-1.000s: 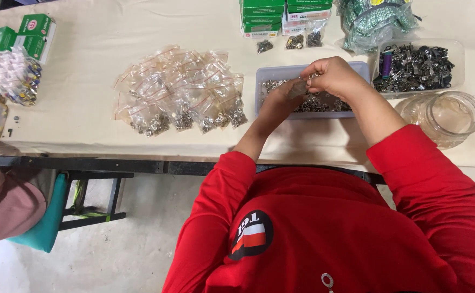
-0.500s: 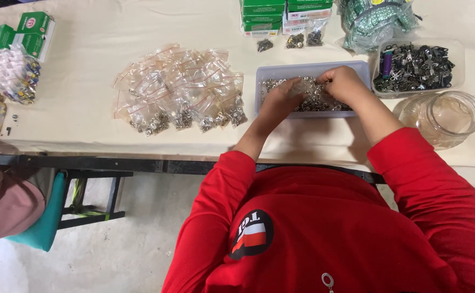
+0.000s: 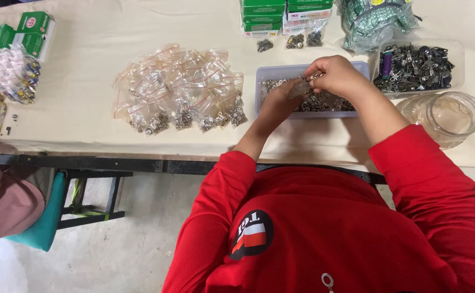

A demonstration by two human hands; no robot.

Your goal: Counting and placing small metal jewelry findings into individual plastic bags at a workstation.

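Note:
My left hand [image 3: 278, 104] holds a small clear bag [image 3: 301, 87] just above a lavender tray [image 3: 261, 92] filled with small metal fasteners [image 3: 324, 102]. My right hand [image 3: 336, 75] hovers over the same tray, its fingers pinched together at the bag's mouth, apparently on a few fasteners. Both hands meet over the tray's middle. My sleeves are red.
A heap of filled clear bags [image 3: 180, 92] lies left of the tray. A clear tub of dark metal parts [image 3: 417, 66] and an empty glass jar [image 3: 448, 116] stand to the right. Green boxes [image 3: 264, 13] line the far edge. Another person's sleeve [image 3: 1, 203] shows at the lower left.
My hands dipped into the tray half a second ago. They have since lifted and come together over it with the bag.

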